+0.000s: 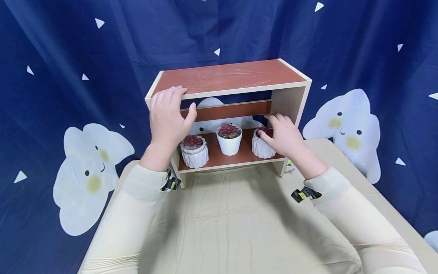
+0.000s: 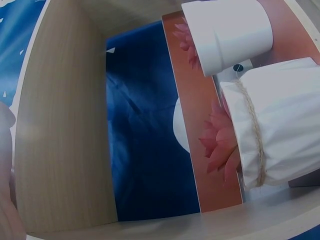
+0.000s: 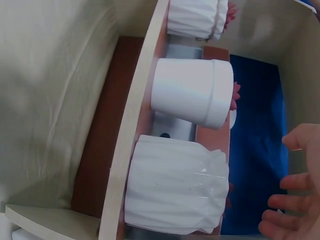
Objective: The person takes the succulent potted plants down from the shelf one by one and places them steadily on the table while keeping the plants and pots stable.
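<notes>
Three potted red succulents stand in a row inside a small wooden shelf (image 1: 232, 78). The left pot (image 1: 195, 156) is white and ribbed; twine round its rim shows in the left wrist view. A smooth white pot (image 1: 229, 145) is in the middle, and a ribbed white pot (image 1: 262, 150) at the right. My left hand (image 1: 166, 120) rests on the top board's front left corner, thumb spread. My right hand (image 1: 284, 136) reaches over the right pot with fingers spread, partly hiding its succulent. In the right wrist view, those fingers (image 3: 287, 202) hold nothing and sit beyond the pot's rim.
The shelf stands on a table with a beige cloth (image 1: 226, 220). Behind hangs a dark blue curtain (image 1: 191, 34) with white clouds and triangles. A small object with yellow-green on it (image 1: 289, 166) shows beside the shelf's right leg. A red-brown rail (image 1: 236, 111) crosses the shelf's back.
</notes>
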The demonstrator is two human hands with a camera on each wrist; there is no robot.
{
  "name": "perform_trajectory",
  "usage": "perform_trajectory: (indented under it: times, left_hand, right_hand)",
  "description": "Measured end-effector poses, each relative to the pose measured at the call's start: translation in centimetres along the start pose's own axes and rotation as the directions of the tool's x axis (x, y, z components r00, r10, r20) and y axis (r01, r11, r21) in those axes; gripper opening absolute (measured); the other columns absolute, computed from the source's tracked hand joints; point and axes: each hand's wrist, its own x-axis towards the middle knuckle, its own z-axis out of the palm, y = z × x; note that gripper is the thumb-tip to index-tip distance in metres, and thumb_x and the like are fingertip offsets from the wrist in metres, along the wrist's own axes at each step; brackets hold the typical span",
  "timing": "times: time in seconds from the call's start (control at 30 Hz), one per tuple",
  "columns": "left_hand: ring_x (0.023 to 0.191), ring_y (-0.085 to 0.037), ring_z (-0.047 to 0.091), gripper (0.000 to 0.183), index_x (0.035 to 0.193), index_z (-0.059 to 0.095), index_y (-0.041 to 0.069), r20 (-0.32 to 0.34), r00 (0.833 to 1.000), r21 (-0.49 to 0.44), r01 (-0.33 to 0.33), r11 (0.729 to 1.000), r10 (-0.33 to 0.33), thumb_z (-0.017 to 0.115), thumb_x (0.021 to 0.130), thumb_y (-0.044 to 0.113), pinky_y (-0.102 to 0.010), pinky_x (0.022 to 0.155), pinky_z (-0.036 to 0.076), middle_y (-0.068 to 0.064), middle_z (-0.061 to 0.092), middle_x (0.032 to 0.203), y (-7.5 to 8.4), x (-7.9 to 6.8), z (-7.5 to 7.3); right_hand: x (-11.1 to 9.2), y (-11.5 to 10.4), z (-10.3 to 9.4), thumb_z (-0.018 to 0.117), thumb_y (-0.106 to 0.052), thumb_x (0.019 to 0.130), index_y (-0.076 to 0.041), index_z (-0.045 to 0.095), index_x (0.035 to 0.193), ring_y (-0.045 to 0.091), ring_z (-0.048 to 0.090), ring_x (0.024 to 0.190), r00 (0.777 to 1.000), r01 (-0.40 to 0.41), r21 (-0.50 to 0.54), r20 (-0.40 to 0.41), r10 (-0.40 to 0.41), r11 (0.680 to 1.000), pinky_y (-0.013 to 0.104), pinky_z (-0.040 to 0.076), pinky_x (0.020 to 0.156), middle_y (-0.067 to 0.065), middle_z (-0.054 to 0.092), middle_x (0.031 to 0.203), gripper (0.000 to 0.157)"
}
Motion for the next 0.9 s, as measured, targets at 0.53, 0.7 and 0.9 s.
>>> perform_trajectory:
  times: [0.53, 0.7, 0.9]
  left_hand:
    - [0.121, -0.032, 0.055, 0.046, 0.126, 0.064, 0.007, 0.014, 1.000, 0.010, 0.004, 1.000, -0.004, 0.053, 0.093, 0.038, -0.044, 0.109, 0.035, -0.011, 0.063, 0.132, 0.0, 0.0, 0.0]
    - [0.121, -0.033, 0.055, 0.047, 0.126, 0.064, 0.006, 0.014, 1.000, 0.012, 0.005, 1.000, -0.005, 0.053, 0.093, 0.038, -0.044, 0.109, 0.035, -0.011, 0.063, 0.131, 0.0, -0.1, 0.0]
    - [0.121, -0.032, 0.055, 0.046, 0.126, 0.064, 0.007, 0.014, 1.000, 0.008, 0.006, 1.000, -0.006, 0.053, 0.093, 0.038, -0.044, 0.108, 0.036, -0.010, 0.064, 0.131, 0.1, -0.1, 0.0]
  right_hand:
    - [0.0, 0.5, 1.4, 0.062, -0.042, 0.092, 0.010, 0.048, 0.138, 0.048, 0.049, 0.121, 0.993, -0.071, -0.033, 0.095, 0.074, 0.997, 0.056, 0.038, 0.105, 0.031, 0.054, 0.133, 0.071]
    - [0.0, 0.8, 1.9, 0.063, -0.042, 0.091, 0.012, 0.047, 0.139, 0.048, 0.049, 0.122, 0.990, -0.084, -0.040, 0.112, 0.088, 0.996, 0.057, 0.037, 0.106, 0.033, 0.053, 0.134, 0.074]
    - [-0.1, 1.1, 2.4, 0.062, -0.042, 0.090, 0.013, 0.047, 0.137, 0.047, 0.050, 0.122, 0.989, -0.097, -0.035, 0.113, 0.100, 0.995, 0.057, 0.036, 0.106, 0.034, 0.053, 0.132, 0.074]
